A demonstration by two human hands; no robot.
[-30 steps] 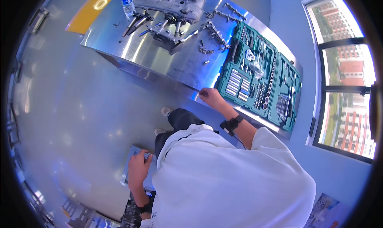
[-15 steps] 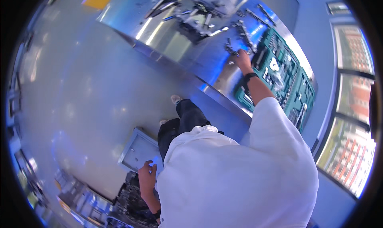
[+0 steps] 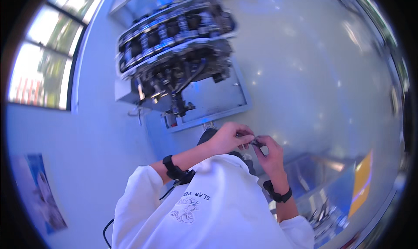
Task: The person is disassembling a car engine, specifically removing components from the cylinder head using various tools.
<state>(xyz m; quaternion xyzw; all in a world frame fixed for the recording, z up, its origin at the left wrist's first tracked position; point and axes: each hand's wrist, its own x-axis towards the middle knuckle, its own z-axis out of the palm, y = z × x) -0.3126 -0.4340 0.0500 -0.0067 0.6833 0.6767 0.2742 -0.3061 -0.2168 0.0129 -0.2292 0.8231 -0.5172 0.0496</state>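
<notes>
Before my body, my two hands meet with the fingertips pinched together. Between them is a small dark metal piece [image 3: 254, 142], mostly covered by the fingers; I cannot make out its exact kind. My left hand [image 3: 230, 138] reaches it from the left, fingers bent round it. From the right, my right hand [image 3: 271, 156] grips its other side between thumb and fingers. An engine block [image 3: 174, 35] with a row of open cylinders is raised ahead and to the left, apart from both hands.
Below the engine is a grey metal tray [image 3: 249, 102] with a raised rim. Behind me at lower right stands a metal bench [image 3: 300, 173] with several metal parts [image 3: 323, 214] and a yellow panel [image 3: 361, 183]. A wall with a window [image 3: 48, 53] runs along the left.
I have turned from the bench with the green tool case to the engine. My right hand has left the metal parts there, and both hands have come together on a small dark piece.
</notes>
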